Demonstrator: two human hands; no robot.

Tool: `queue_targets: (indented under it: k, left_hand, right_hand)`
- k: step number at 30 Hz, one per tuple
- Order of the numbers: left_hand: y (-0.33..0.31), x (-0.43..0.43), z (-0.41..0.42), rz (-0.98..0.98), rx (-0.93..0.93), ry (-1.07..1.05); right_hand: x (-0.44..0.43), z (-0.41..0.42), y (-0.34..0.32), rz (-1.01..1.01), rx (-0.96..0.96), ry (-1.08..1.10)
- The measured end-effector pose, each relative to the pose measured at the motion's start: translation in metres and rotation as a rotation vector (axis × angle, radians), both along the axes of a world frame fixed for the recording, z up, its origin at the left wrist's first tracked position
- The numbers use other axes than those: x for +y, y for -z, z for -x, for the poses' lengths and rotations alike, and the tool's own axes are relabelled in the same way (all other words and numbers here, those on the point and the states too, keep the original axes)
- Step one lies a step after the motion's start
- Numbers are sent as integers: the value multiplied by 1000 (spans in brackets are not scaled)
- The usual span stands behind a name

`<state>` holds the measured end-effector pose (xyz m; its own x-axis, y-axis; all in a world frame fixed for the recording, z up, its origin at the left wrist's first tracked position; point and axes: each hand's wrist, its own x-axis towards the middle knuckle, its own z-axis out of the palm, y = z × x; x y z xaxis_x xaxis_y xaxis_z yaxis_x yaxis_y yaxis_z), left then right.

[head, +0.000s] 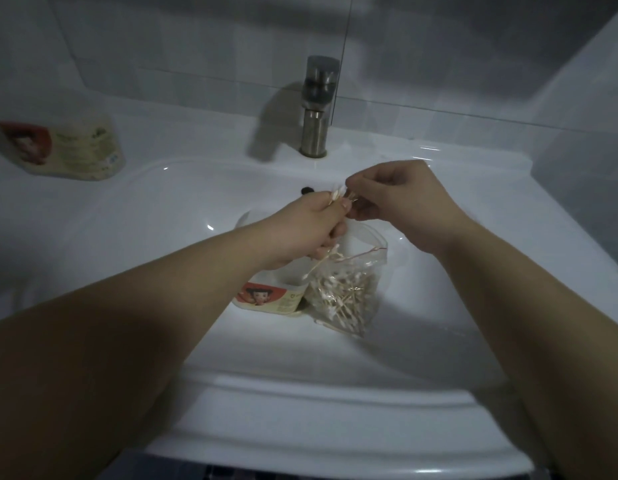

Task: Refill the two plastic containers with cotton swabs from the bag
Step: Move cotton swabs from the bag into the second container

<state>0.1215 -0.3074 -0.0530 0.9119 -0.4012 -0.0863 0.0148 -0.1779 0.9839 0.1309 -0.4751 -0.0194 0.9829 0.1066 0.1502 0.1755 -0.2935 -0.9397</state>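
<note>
In front of the faucet (316, 109), over the sink (300, 393), the left hand (311, 230) grips a bundle of cotton swabs (337, 195) and the right hand (394, 195) pinches their tips. Beneath them the bag (349, 292) lies just beside one container (269, 296), which the left hand partly hides. The second container (65, 150) lies far left of the faucet.

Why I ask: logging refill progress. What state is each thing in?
Ziplock bag: open, part full of swabs.
Sink container: upright, open, fill hidden.
Counter container: looks full; blurred.
Faucet: no water running.
Left hand: grips swab bundle.
Right hand: pinches the bundle's tips.
</note>
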Motion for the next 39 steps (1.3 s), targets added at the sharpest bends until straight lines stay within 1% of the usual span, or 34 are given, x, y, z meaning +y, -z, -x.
queue_targets:
  k: [3,8,10,13,14,17,21,24,26,29,31,32,34,36,39]
  left_hand:
    - [-2,0,1,14,14,-25]
    - [-11,-3,0,116,19,-210]
    - [-13,-1,-2,160,13,-263]
    - [-15,3,-4,256,37,-303]
    - [-15,4,-5,281,43,-309]
    - [-15,4,-5,295,42,-324]
    - [-14,3,-6,341,51,-312]
    - [-11,5,-9,309,38,-389]
    - [-10,8,-13,283,34,-473]
    - [-9,12,-15,265,79,-488]
    - [-7,11,-15,196,71,-430]
    - [-6,9,-14,157,48,-391]
    - [-4,4,-11,118,6,-343]
    - [-3,1,-11,126,0,-350]
    - [-5,1,-11,186,39,-395]
  right_hand:
    - [5,3,2,81,5,-47]
    - [6,4,-2,55,30,-11]
    - [6,5,-1,139,20,3]
    - [6,8,-1,414,-31,-40]
    - [7,10,-1,463,-35,-68]
    - [10,14,-2,453,-14,-148]
    - [9,14,-1,524,-40,-204]
    - [5,10,0,522,-40,-172]
    - [5,6,1,477,-46,-111]
    - [6,4,3,222,-19,-17]
    - [8,4,2,57,23,-7]
    - [9,5,2,14,41,-16]
    - [13,7,3,-2,62,-44]
    - [17,10,4,-6,72,-71]
    - [19,12,5,84,57,-107]
